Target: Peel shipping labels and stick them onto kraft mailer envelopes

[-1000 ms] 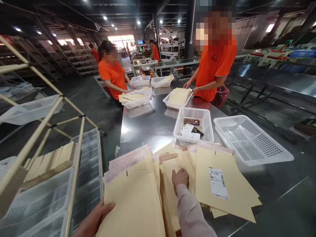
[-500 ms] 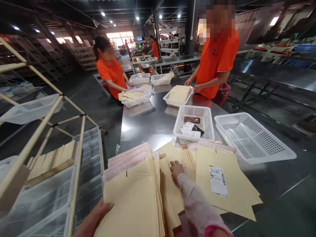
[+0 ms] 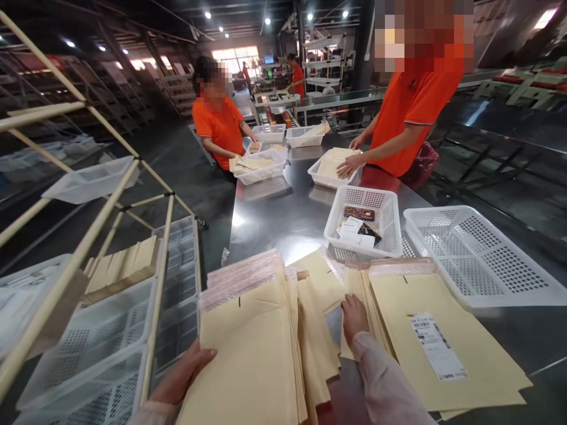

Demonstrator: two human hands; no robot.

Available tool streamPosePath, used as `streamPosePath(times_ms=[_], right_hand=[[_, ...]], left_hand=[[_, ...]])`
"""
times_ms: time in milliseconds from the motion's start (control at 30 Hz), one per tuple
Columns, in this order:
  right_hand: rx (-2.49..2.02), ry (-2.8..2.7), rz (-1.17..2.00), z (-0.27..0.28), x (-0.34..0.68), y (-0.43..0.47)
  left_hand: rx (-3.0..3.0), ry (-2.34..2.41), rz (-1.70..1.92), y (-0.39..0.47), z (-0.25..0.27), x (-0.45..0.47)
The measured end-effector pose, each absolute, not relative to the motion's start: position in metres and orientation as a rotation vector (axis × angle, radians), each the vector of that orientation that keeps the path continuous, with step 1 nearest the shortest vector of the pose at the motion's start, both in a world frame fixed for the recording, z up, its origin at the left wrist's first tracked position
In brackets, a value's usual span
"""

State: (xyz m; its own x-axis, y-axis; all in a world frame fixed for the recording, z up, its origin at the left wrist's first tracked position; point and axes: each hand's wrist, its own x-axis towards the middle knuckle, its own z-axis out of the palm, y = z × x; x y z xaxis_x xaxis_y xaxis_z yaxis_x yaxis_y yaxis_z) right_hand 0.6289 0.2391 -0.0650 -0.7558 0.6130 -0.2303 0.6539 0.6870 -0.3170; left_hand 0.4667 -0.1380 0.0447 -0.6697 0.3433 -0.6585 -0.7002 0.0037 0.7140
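My left hand (image 3: 192, 366) is closed on the left side of a thick stack of yellow padded envelopes (image 3: 248, 348), thumb on the top one. The envelopes have clear, pinkish flap strips at the far end. At the left edge of a second pile, my right hand (image 3: 355, 319) has its fingers curled over a padded envelope (image 3: 354, 280); the thumb is hidden. On top of that pile lies a padded envelope with a white printed label (image 3: 436, 345). Between the two, more envelopes (image 3: 316, 280) lie loosely on the metal table (image 3: 283, 218).
A white basket (image 3: 394, 221) holds dark patterned items and white slips. Right of it stands another white basket (image 3: 482, 254). Two co-workers in orange shirts (image 3: 219, 127) handle envelopes in baskets farther along the table. A pipe rack (image 3: 159, 289) with bins and envelopes stands left.
My right hand has moved right, from the middle envelopes to the labelled pile, and a gap now shows between the piles. My left hand keeps its hold. The view has turned slightly left.
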Motion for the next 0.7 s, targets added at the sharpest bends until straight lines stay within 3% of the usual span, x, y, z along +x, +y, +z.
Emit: streamPosePath(times_ms=[267,567,700], right_hand=[[1.059,2.515,-0.718,-0.064,0.616,0.166],[1.411,2.522,-0.378,-0.049,0.625,0.219],[1.32,2.557,-0.463,-0.059,0.625,0.214]], left_hand=[[-0.371,1.552,1.706,-0.139,0.046,0.463],[-0.315,1.505,1.674,-0.135,0.053,0.46],[-0.324,1.515,1.694,-0.134,0.055,0.463]])
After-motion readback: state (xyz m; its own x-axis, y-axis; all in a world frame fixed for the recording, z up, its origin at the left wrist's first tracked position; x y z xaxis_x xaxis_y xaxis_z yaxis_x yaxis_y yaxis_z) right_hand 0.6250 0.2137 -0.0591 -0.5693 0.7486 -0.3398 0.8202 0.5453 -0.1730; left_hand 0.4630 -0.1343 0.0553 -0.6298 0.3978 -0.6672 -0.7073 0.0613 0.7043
